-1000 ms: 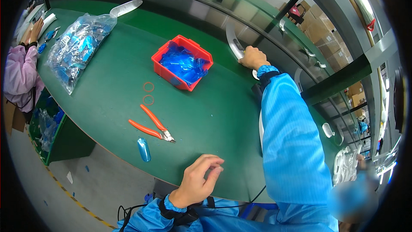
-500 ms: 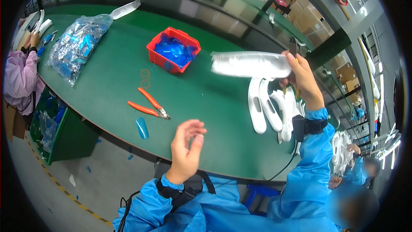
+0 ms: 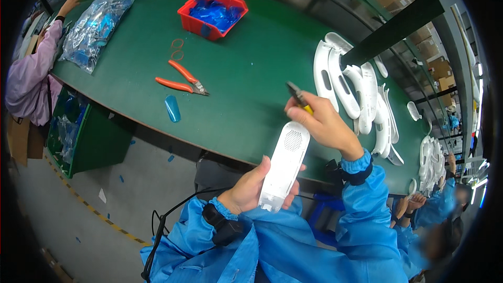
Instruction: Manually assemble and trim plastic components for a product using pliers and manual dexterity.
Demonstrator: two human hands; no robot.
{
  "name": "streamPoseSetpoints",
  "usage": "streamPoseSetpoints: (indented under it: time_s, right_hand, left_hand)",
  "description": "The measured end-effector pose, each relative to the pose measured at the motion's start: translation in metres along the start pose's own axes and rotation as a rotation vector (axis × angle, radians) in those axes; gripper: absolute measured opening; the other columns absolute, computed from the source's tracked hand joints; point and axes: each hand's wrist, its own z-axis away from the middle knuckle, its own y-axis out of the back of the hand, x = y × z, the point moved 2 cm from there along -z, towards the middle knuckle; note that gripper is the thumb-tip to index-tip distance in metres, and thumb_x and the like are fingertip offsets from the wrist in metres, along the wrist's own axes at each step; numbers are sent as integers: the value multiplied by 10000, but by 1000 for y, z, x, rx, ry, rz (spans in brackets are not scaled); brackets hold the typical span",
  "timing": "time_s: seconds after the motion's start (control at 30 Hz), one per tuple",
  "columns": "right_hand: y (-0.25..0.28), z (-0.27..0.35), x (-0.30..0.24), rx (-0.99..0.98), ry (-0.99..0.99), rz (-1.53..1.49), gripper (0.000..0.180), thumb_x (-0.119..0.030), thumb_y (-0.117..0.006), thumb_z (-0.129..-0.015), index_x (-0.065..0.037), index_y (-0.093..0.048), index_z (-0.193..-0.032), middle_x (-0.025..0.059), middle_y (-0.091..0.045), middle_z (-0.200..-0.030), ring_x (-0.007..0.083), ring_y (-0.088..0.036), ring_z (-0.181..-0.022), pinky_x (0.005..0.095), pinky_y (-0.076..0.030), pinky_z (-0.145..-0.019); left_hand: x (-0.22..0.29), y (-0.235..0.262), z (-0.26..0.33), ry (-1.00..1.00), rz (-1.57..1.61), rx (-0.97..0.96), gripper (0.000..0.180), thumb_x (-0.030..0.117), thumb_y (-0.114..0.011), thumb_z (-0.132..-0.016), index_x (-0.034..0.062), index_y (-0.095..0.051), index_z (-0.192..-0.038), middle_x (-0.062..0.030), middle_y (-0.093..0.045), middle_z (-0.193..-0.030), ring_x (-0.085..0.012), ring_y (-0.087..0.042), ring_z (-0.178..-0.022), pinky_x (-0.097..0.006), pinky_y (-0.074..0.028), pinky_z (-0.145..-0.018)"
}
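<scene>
My left hand (image 3: 245,187) is closed around a long white plastic shell (image 3: 284,166), held over the near table edge. The shell has a rounded end with a patch of small holes and a translucent lower end. My right hand (image 3: 324,124) grips a small hand tool with a dark head and yellow handle (image 3: 304,104), apparently pliers. Its fingers are right by the shell's perforated end; whether they touch it I cannot tell. Left of my hands lie orange-handled cutters (image 3: 184,80) and a curved blue piece (image 3: 172,108).
Several white shells (image 3: 350,86) lie at the right beside a dark green post (image 3: 393,29). A red bin (image 3: 183,14) holds blue film scraps. A clear bag (image 3: 97,29) is at far left, near a person in a pink sleeve (image 3: 44,55). Other people sit at the right.
The right hand has brought the white shell from the right side down toward me. My left hand has taken hold of it, and the tool remains in the right.
</scene>
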Motion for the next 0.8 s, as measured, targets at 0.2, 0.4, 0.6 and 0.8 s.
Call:
streamPoseSetpoints:
  time_s: [0.2,0.4,0.6,0.8]
  right_hand:
    - [-18,29,23,464,-75,-288,317,-281,-492,-1015,27,-560,-984,62,-567,-704,128,-556,-595,268,-468,-568]
    - [-49,50,5,589,105,-806,300,-268,-435,-1033,-10,-448,-881,108,-534,-683,205,-563,-605,350,-508,-592]
    - [-85,54,6,556,128,-804,297,-254,-437,-1038,-1,-442,-883,93,-512,-688,167,-525,-600,335,-500,-588]
    - [-93,54,9,557,154,-813,270,-217,-428,-1039,-2,-437,-877,87,-501,-689,150,-503,-613,326,-492,-595]
  left_hand:
    - [-33,8,13,28,131,176,843,702,-308,-942,-36,-458,-1323,-136,-633,-957,-223,-633,-773,-332,-524,-666]
    - [-42,15,3,-74,119,100,768,650,-328,-971,-48,-510,-1235,-124,-620,-932,-238,-632,-771,-338,-519,-679]
    - [-46,15,1,-103,138,142,700,632,-287,-988,13,-477,-1254,-125,-618,-921,-234,-637,-764,-324,-515,-654]
    - [-45,15,1,-142,120,105,660,589,-236,-1020,11,-503,-1194,-112,-628,-915,-192,-636,-753,-308,-517,-656]
